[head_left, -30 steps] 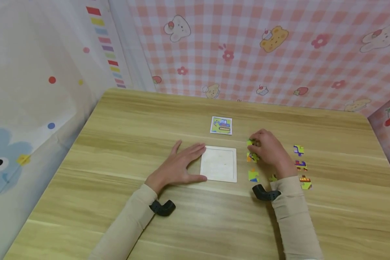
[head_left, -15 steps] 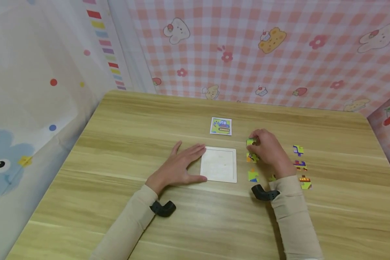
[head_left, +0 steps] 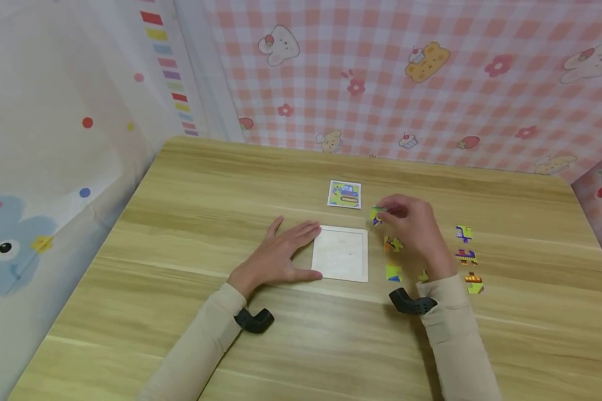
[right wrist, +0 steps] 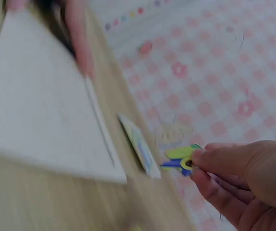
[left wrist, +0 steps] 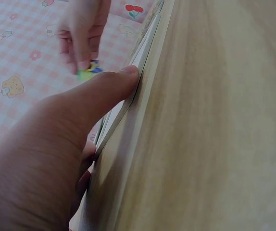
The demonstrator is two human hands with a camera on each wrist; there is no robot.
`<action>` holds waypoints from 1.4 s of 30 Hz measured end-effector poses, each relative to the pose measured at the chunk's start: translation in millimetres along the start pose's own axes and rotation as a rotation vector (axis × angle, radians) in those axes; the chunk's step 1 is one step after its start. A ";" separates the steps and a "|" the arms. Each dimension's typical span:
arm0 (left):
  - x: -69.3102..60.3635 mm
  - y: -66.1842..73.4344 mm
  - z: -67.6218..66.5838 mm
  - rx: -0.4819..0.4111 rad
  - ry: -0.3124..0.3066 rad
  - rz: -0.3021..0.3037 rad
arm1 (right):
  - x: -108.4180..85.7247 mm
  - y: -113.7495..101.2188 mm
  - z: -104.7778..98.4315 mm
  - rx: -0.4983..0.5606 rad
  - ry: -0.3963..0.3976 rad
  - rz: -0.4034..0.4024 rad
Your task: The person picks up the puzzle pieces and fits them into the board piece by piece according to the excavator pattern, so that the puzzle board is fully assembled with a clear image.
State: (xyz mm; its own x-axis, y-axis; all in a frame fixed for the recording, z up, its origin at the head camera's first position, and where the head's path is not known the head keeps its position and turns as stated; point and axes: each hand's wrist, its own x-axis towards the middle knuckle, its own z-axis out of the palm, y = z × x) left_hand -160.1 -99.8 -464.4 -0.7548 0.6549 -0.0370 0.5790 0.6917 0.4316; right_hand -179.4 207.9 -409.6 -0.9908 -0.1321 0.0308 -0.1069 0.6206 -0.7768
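Note:
Between thumb and fingertips, my right hand (head_left: 415, 224) pinches a green, blue and yellow jigsaw puzzle piece (head_left: 377, 215). The right wrist view shows that puzzle piece (right wrist: 179, 156) raised off the table. Left of it lies a square white puzzle tray (head_left: 340, 254) with a thin raised border and a bare face. My left hand (head_left: 276, 257) rests at the tray's left side, fingers and thumb spread, fingertips touching the upper corner and thumb the lower. In the left wrist view the thumb (left wrist: 114, 82) lies on the tray's edge.
A small picture card (head_left: 344, 194) of a digger lies behind the tray. Loose pieces lie to the right, including an orange-green piece (head_left: 393, 244), a green-blue piece (head_left: 393, 273) and a purple-red piece (head_left: 466, 256). A checked cloth (head_left: 381, 100) hangs behind the table.
My right hand has lifted the top piece of the near column off the table and moved it slightly left. The left hand stays on the tray.

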 end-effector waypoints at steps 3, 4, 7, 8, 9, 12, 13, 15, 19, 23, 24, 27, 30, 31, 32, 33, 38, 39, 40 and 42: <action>0.3 0.3 -1.1 -0.007 0.006 -0.002 | -0.1 -10.7 15.2 0.110 -0.066 -0.018; 0.4 0.3 -1.2 -0.007 0.010 -0.003 | 0.0 -13.9 21.6 0.139 -0.100 -0.012; 0.4 0.3 -1.4 -0.009 0.022 -0.003 | 0.7 -19.7 40.9 0.160 -0.157 0.002; 0.3 0.2 -1.2 -0.009 0.022 -0.002 | 0.8 -20.5 46.4 0.152 -0.160 -0.004; 0.3 0.2 -1.0 -0.009 0.022 -0.001 | 0.8 -20.8 51.2 0.142 -0.156 -0.011; 0.1 0.0 -0.6 -0.008 0.017 0.002 | 0.9 -21.0 61.2 0.116 -0.110 -0.025; 0.2 0.0 0.0 -0.004 0.013 0.000 | 0.5 -20.2 63.6 0.107 -0.098 -0.030; -0.1 0.2 0.3 -0.001 0.010 -0.004 | 0.0 -19.3 67.0 0.091 -0.077 -0.033; -0.5 0.8 -0.8 -0.002 0.013 -0.009 | 0.1 -18.8 71.8 0.069 -0.060 -0.018; -0.6 1.6 -1.6 -0.005 0.018 -0.010 | -0.6 -20.9 76.6 0.057 -0.044 -0.005; -0.6 1.9 -1.7 -0.006 0.019 -0.011 | -1.0 -21.9 77.8 0.053 -0.037 -0.007; -0.9 2.3 -1.4 -0.006 0.022 -0.012 | -2.5 -24.8 81.4 0.029 -0.025 -0.011; -1.1 2.9 -1.6 -0.010 0.026 -0.012 | -4.3 -27.7 84.8 -0.004 -0.018 -0.021; -1.1 2.9 -1.7 -0.012 0.028 -0.011 | -4.9 -28.7 85.8 -0.011 -0.018 -0.020; -1.0 2.9 -1.5 -0.012 0.028 -0.011 | -5.6 -29.4 86.8 -0.021 -0.017 -0.021; -0.8 2.7 -1.3 -0.012 0.029 -0.011 | -5.9 -30.2 87.5 -0.030 -0.015 -0.021; -0.5 1.8 0.1 -0.013 0.028 -0.012 | -9.3 -35.2 86.8 -0.078 -0.064 -0.013; -0.6 1.8 0.1 -0.013 0.027 -0.011 | -9.9 -36.5 85.6 -0.086 -0.084 -0.012; -0.6 1.9 0.0 -0.014 0.026 -0.011 | -10.8 -37.8 84.2 -0.097 -0.106 -0.012; -0.7 2.4 -0.6 -0.018 0.024 -0.009 | -11.7 -39.7 81.2 -0.114 -0.147 -0.012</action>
State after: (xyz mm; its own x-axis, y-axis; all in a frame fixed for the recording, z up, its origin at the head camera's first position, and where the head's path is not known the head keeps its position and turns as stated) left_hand -158.3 -98.8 -462.8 -0.7670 0.6414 -0.0193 0.5671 0.6916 0.4473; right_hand -156.7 122.0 -430.2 -0.9674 -0.2463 -0.0586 -0.1359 0.7006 -0.7005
